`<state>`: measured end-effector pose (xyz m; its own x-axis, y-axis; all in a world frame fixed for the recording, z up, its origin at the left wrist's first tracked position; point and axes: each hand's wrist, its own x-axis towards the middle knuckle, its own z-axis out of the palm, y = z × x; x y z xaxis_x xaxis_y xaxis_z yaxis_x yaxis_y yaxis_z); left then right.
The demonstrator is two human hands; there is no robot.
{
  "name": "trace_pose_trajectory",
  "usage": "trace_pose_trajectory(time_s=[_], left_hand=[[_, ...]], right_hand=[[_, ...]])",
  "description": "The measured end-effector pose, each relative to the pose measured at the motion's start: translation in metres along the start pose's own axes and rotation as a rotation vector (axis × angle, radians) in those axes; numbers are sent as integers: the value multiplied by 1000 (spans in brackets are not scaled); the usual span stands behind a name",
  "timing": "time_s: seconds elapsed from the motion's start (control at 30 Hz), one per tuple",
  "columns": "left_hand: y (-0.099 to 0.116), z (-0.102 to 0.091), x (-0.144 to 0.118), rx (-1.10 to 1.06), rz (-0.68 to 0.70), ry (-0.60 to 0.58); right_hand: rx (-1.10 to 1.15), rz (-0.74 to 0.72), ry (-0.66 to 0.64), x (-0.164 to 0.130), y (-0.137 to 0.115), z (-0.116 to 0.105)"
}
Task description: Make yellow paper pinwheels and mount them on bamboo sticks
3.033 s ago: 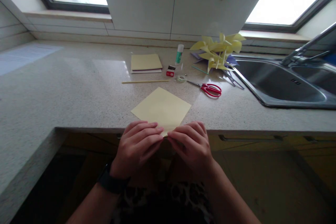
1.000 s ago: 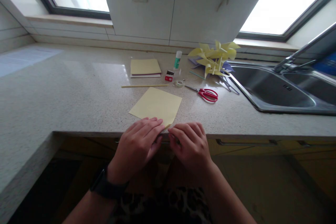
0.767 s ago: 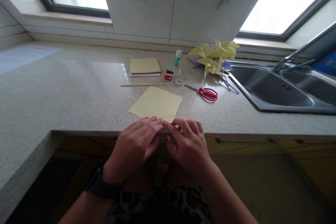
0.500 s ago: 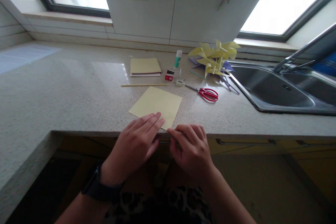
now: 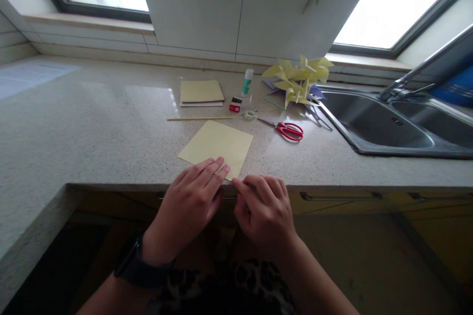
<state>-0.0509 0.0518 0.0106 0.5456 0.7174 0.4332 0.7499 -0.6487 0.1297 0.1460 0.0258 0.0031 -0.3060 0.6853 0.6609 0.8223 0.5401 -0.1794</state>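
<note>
We see a yellow sheet (image 5: 218,147) lying flat on the counter (image 5: 92,128), close to its front edge. The left hand (image 5: 190,202) lies flat with fingers spread over the sheet's near corner, pressing it down. The right hand (image 5: 264,209) sits just beside it at the counter edge, fingers curled, its fingertips by that same corner; whether it pinches the paper we cannot tell. Beyond the sheet lie a stick (image 5: 199,118), a paper stack (image 5: 201,92), a glue stick (image 5: 247,81), tape (image 5: 250,115), red scissors (image 5: 288,130) and yellow pinwheels (image 5: 301,80) beside the sink (image 5: 373,123).
</note>
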Motion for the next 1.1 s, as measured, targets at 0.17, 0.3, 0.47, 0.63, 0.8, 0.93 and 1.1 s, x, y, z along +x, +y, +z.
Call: trace_pose_trajectory(time_s=[0.17, 0.3, 0.47, 0.63, 0.8, 0.93, 1.1], left_hand=[[3, 1, 0, -5, -9, 15], [3, 2, 1, -7, -7, 24], [4, 3, 0, -15, -2, 37], [3, 2, -1, -38, -10, 31], [1, 4, 0, -43, -15, 48], [2, 3, -1, -62, -32, 60], [3, 1, -3, -83, -12, 47]], right_hand=[[-28, 10, -24, 0, -2, 1], [-82, 19, -45, 2, -6, 2], [-144, 33, -52, 6, -10, 3], [-176, 53, -95, 9, -13, 5], [-182, 72, -148, 13, -14, 5], [-174, 115, -239, 16, -15, 4], [-140, 146, -281, 18, -13, 4]])
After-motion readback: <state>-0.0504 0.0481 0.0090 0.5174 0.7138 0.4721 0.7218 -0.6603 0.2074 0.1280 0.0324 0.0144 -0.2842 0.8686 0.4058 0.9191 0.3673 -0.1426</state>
